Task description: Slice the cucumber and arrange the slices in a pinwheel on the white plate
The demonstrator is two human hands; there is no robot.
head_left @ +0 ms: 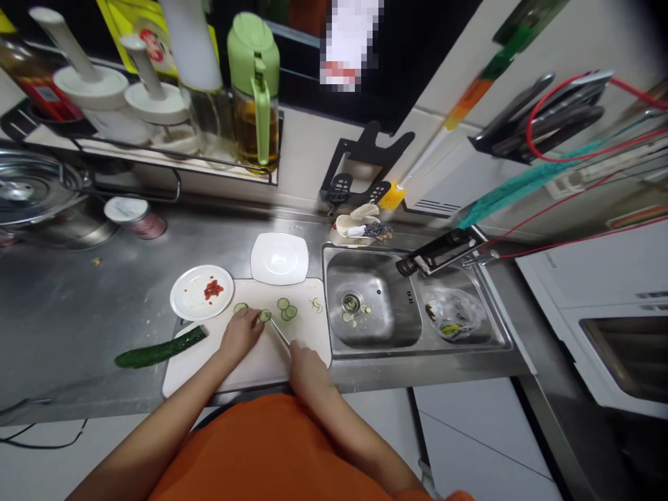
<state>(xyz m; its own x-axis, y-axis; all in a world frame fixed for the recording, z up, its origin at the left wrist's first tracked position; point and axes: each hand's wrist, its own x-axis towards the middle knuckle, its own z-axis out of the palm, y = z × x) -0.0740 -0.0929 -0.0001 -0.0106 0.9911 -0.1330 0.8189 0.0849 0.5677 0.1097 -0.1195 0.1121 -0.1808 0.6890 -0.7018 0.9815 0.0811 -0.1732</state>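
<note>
Head view: left hand (241,336) pinches a round green cucumber slice (265,316) over the white rectangular board (250,365) — right hand (309,369), at its five o'clock, grips a slim silver knife (280,332); slipping could nick the left.

Left hand (241,339): pinching a little cucumber slice (265,316) over the cutting board (261,358)
Right hand (309,369): gripping a thin-bladed tool (280,331), tip pretty much meeting that slice
More slices (288,310): just lying flat on the board behind the hands
Big cucumber chunk (161,350): resting its cut end on the board's left edge, rest of it hanging out on the steel counter (62,306)
Round plate (193,300): holding chopped red bits (213,289)
Sink (383,327): pale green scraps (355,319) sitting around the drain
</note>
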